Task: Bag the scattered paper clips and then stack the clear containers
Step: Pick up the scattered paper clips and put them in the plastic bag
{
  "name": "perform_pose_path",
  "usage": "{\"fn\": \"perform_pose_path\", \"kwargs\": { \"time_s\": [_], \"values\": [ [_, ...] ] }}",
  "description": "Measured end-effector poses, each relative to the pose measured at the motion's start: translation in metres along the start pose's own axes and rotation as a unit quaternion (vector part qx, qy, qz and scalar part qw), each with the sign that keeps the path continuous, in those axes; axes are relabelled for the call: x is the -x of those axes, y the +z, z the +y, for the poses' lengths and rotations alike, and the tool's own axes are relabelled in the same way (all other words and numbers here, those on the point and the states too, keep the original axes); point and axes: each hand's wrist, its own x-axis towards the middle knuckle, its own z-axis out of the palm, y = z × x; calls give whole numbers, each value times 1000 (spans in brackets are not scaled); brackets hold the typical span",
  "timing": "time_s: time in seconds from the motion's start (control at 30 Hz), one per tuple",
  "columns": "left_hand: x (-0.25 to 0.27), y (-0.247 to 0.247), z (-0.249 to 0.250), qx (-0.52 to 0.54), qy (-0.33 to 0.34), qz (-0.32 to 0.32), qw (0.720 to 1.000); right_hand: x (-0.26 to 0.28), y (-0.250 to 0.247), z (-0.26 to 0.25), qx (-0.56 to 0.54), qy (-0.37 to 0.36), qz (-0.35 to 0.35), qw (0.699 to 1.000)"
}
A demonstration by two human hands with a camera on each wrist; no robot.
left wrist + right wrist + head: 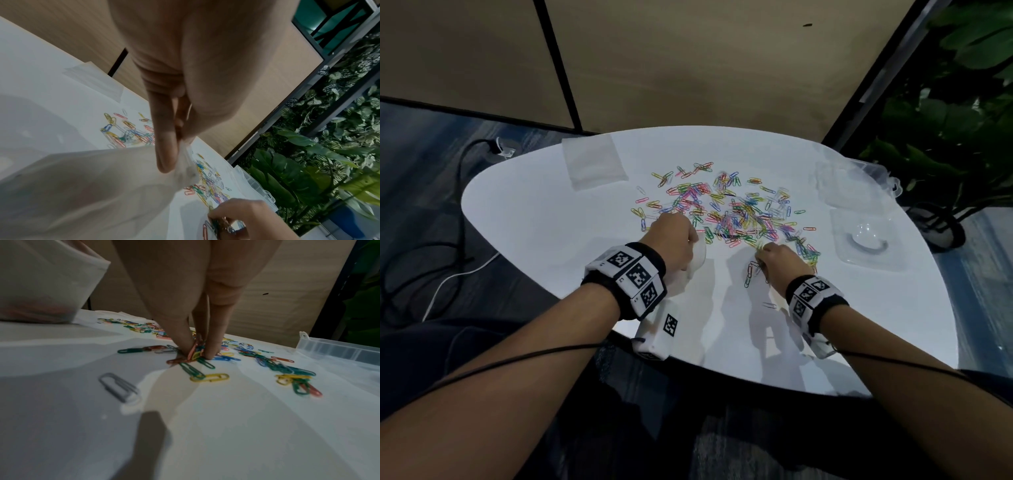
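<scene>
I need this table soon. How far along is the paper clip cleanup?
Early. The left hand holds a bag open; whether it holds clips yet is unclear. The right hand pinches a few paper clips. Most of the pile is loose on the table, and the clear containers are unstacked.

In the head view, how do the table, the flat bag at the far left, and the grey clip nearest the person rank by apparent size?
Largest to smallest:
1. table
2. flat bag
3. grey clip
</scene>
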Motion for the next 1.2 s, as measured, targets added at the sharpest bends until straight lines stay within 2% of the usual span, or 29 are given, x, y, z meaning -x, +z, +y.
{"fn": "perform_pose_path", "kwargs": {
  "time_s": [0.07, 0.13, 0.2, 0.3, 0.33, 0.37, 0.43, 0.47, 0.5, 0.57, 0.6, 0.63, 0.67, 0.73, 0.8, 0.83, 0.93, 0.97, 1.0, 1.07, 1.13, 1.2],
  "values": [
    [0, 4, 5, -5, 4, -8, 1000, 0, -4, 1, -27, 26, 11, 999],
    [-2, 8, 9, -15, 11, -9, 1000, 1, -12, 7, -99, 87, 36, 991],
    [-2, 10, 14, -28, 17, -5, 999, 2, -24, 14, -206, 175, 61, 961],
    [-1, 10, 22, -36, 25, -3, 999, 5, -33, 28, -354, 276, 54, 892],
    [-1, 10, 25, -31, 27, 0, 999, 6, -37, 31, -424, 301, 52, 853],
    [-1, 12, 28, -23, 27, 2, 999, 8, -42, 32, -517, 315, 58, 794],
    [1, 17, 34, -6, 21, 10, 1000, 12, -54, 25, -712, 298, 75, 632],
    [1, 21, 36, 3, 15, 13, 1000, 15, -61, 17, -777, 271, 72, 563],
    [1, 25, 39, 11, 8, 16, 1000, 17, -69, 10, -820, 245, 59, 514],
    [1, 33, 45, 21, 2, 16, 1000, 21, -81, -7, -868, 198, 22, 454],
    [0, 38, 49, 18, 4, 17, 1000, 24, -84, -14, -882, 184, 4, 435],
    [-1, 41, 51, 13, 7, 24, 1000, 25, -83, -23, -886, 180, -8, 428],
    [-2, 44, 54, 10, 9, 36, 999, 29, -84, -30, -883, 183, -16, 431],
    [-4, 48, 57, 29, 4, 58, 998, 30, -76, -46, -865, 205, -17, 458],
    [-6, 52, 62, 50, 2, 66, 997, 29, -67, -55, -818, 245, 5, 520],
    [-7, 54, 64, 53, 3, 69, 996, 28, -64, -56, -781, 262, 22, 567],
    [-9, 57, 67, 42, 13, 76, 996, 26, -66, -56, -608, 228, 50, 759],
    [-10, 57, 68, 37, 18, 74, 996, 27, -70, -55, -545, 208, 62, 810],
    [-12, 58, 68, 32, 23, 69, 997, 30, -75, -55, -491, 191, 76, 847],
    [-14, 58, 69, 18, 33, 57, 998, 28, -76, -51, -414, 146, 79, 895],
    [-17, 56, 67, 11, 33, 51, 998, 27, -80, -52, -359, 95, 11, 928],
    [-20, 52, 63, 15, 31, 55, 998, 24, -84, -50, -381, 49, -40, 923]
  ]
}}
